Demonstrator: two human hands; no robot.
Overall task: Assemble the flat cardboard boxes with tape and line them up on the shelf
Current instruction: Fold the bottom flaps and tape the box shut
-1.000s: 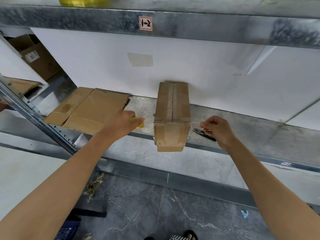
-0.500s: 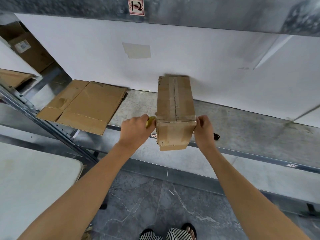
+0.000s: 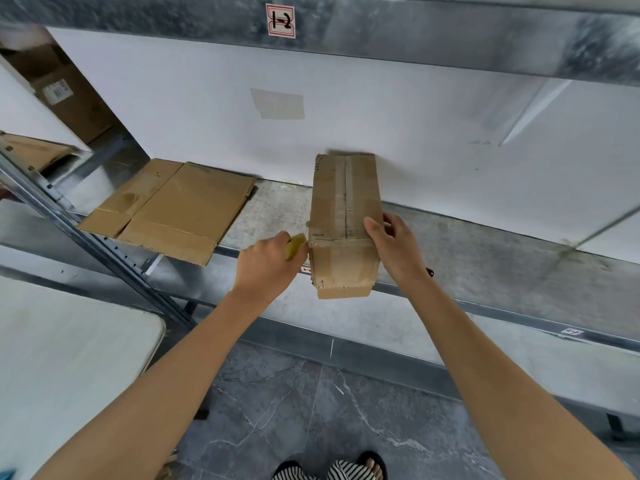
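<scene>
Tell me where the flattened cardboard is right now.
Head view: the flattened cardboard lies on the shelf at the left, apart from the taped box to its right.

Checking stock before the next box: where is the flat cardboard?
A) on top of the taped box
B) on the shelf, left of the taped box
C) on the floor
B: the flat cardboard lies on the shelf, left of the taped box and apart from it.

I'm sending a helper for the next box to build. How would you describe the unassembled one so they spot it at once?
On the metal shelf under the 1-2 label, look left of the taped box. The flat cardboard lies there, its front corner past the shelf edge. It alone is a collapsed sheet, not a closed box.
</scene>
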